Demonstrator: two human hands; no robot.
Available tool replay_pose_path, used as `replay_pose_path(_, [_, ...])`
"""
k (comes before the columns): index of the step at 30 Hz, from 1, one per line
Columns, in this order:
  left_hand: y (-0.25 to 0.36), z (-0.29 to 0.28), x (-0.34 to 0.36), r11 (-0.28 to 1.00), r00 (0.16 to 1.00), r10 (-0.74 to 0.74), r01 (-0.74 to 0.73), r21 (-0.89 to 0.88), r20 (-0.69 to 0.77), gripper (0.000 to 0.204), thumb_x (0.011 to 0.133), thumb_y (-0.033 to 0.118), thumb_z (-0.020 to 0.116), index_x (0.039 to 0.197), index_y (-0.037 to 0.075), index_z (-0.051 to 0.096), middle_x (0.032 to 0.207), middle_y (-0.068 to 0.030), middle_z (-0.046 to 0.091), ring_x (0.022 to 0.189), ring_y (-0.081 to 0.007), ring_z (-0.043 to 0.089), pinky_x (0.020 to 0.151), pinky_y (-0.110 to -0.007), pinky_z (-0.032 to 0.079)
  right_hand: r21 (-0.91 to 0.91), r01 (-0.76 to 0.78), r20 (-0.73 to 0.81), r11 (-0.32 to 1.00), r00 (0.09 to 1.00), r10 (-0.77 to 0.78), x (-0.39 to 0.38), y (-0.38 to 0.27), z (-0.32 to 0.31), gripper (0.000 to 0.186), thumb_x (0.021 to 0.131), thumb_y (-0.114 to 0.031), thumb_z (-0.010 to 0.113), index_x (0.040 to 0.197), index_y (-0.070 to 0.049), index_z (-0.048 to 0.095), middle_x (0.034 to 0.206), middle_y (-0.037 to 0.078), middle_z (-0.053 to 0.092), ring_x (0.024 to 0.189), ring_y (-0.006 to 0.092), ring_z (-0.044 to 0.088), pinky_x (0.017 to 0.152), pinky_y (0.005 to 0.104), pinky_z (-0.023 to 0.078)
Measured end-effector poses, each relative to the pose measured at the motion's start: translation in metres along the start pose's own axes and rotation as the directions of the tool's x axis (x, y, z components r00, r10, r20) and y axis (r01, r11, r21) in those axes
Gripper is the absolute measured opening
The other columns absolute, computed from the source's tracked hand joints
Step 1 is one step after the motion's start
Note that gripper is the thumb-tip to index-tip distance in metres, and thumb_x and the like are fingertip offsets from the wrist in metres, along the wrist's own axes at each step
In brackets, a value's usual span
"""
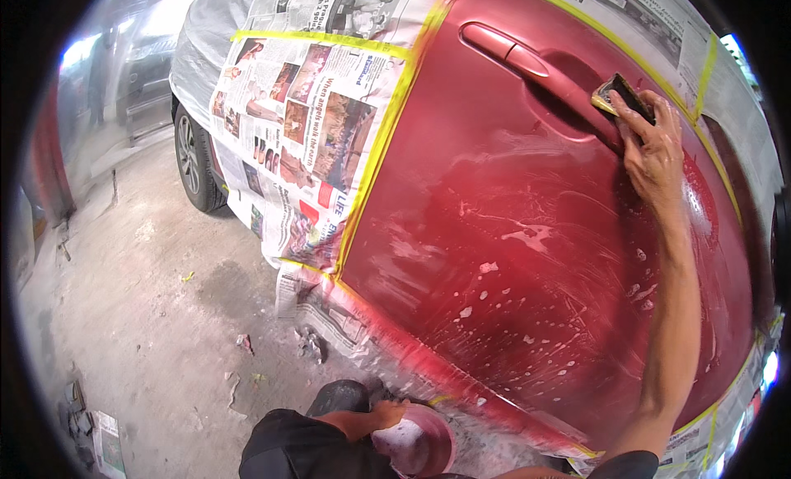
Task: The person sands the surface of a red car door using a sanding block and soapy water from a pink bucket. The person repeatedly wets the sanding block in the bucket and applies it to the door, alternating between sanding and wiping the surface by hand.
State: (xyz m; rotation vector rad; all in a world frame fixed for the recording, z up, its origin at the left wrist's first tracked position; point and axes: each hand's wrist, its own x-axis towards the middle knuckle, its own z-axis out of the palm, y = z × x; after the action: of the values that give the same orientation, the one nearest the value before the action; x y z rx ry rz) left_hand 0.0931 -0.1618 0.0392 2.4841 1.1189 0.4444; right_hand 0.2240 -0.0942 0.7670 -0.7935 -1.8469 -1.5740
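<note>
A red car door panel (494,215) fills the middle and right, streaked with whitish wet smears and foamy spots. My right hand (655,145) reaches up to it with the arm stretched. Its fingers grip a small dark block with a yellowish edge, like a sanding block (608,93), against the panel just beside the door handle (552,84). Down low, my left hand (386,416) is closed at the rim of a pink bucket (441,446) with whitish liquid inside; its fingertips are partly hidden.
Newspaper (305,125) held by yellow tape (383,149) borders the door. Grey sheeting (202,59) drapes the car above a wheel (194,162). Paper scraps (310,345) lie on the dusty concrete floor (148,298). Taped paper along the door's lower edge is stained red.
</note>
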Motion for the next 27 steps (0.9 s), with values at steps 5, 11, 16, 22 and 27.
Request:
replay_pose_path(5, [-0.001,0.000,0.005,0.997,0.998,-0.064,0.064,-0.044,-0.014,0.033,0.093,0.019,0.039,0.123,0.008,0.048,0.091,-0.0179,0.069,0.077,-0.0367,0.069,0.062,-0.053,0.054,0.003,-0.109,0.069,0.994,0.992,0.109,-0.068,0.037,-0.021,0.031,0.088,-0.012,0.062,0.117,-0.019,0.069,0.122,0.018,0.056,0.115,0.0329,0.052,0.098,0.0417,0.041])
replay_pose_path(11, [-0.001,0.049,0.003,0.999,0.969,0.021,-0.013,0.035,-0.246,0.026,0.092,0.024,0.044,0.113,0.011,0.052,0.086,-0.0158,0.067,0.070,-0.0348,0.068,0.054,-0.049,0.052,0.104,-0.007,0.114,0.995,0.993,-0.005,0.003,0.001,-0.004,0.040,0.084,-0.004,0.064,0.120,-0.021,0.068,0.124,0.017,0.056,0.116,0.0339,0.052,0.103,0.0414,0.038])
replay_pose_path(16, [-0.026,0.042,-0.003,0.999,0.984,-0.032,0.036,0.021,-0.173,0.033,0.092,0.023,0.045,0.121,0.009,0.049,0.084,-0.0160,0.067,0.068,-0.0352,0.068,0.054,-0.049,0.052,-0.008,-0.104,0.030,0.995,0.994,0.104,-0.057,0.024,-0.009,0.038,0.085,-0.008,0.065,0.120,-0.022,0.068,0.125,0.017,0.055,0.116,0.0335,0.052,0.102,0.0405,0.040])
replay_pose_path(22, [-0.003,0.020,0.006,0.999,0.999,-0.032,0.032,-0.037,-0.017,0.029,0.092,0.019,0.042,0.117,0.007,0.049,0.086,-0.0200,0.066,0.070,-0.0368,0.067,0.057,-0.052,0.053,0.072,-0.010,0.054,0.997,0.999,0.006,-0.001,0.005,-0.004,0.038,0.087,-0.010,0.064,0.123,-0.021,0.066,0.126,0.015,0.057,0.116,0.0315,0.053,0.099,0.0416,0.041])
replay_pose_path(27, [-0.010,0.015,0.000,0.995,0.994,0.041,-0.049,-0.084,-0.100,0.029,0.092,0.019,0.041,0.116,0.007,0.050,0.084,-0.0182,0.067,0.067,-0.0367,0.067,0.057,-0.051,0.052,-0.238,-0.390,0.065,0.889,0.907,0.415,-0.201,0.142,-0.107,0.047,0.090,0.001,0.052,0.134,-0.015,0.056,0.137,0.011,0.052,0.125,0.0304,0.049,0.107,0.0410,0.037])
